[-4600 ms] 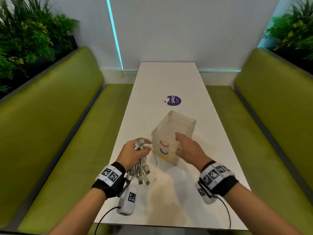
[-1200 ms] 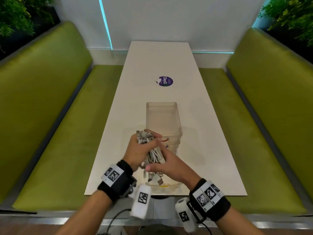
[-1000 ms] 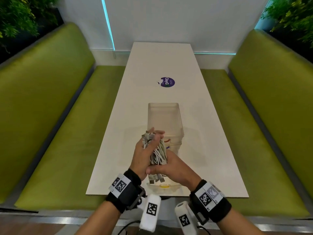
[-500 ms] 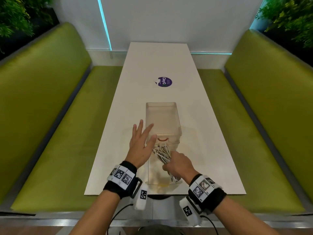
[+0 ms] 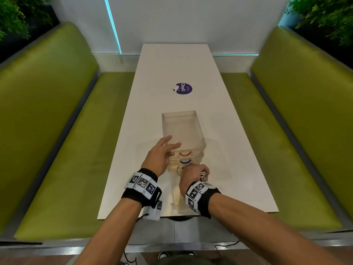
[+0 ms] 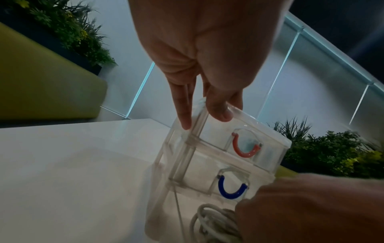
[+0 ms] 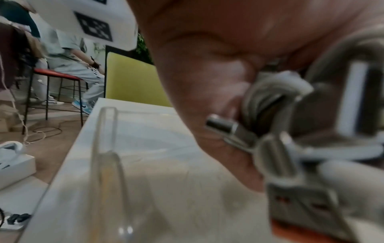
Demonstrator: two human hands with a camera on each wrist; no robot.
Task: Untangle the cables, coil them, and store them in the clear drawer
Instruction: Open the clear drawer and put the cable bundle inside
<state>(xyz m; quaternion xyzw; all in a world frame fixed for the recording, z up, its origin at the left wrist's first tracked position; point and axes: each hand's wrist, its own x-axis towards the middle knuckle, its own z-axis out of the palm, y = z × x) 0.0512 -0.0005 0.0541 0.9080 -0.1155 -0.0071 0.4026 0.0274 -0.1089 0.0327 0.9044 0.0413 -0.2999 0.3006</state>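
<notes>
A clear drawer unit (image 5: 183, 129) stands mid-table, with a red handle (image 6: 245, 148) on its top drawer and a blue handle (image 6: 231, 189) below. The bottom drawer (image 5: 172, 188) is pulled out toward me. My right hand (image 5: 193, 170) is down inside it and grips a bundle of white cables (image 7: 276, 102) with USB plugs; in the left wrist view the cables (image 6: 214, 220) show beside that hand. My left hand (image 5: 172, 143) is open, its straight fingers (image 6: 185, 115) touching the unit's top front-left corner.
A round purple sticker (image 5: 183, 88) lies farther up the white table (image 5: 133, 150). Green benches (image 5: 57, 140) run along both sides, with plants behind. The table's near edge is just under my wrists. A person sits on a red chair (image 7: 58, 75) behind.
My left hand let go of the bundle and moved onto the unit's top corner. My right hand carried the cables down into the pulled-out bottom drawer.
</notes>
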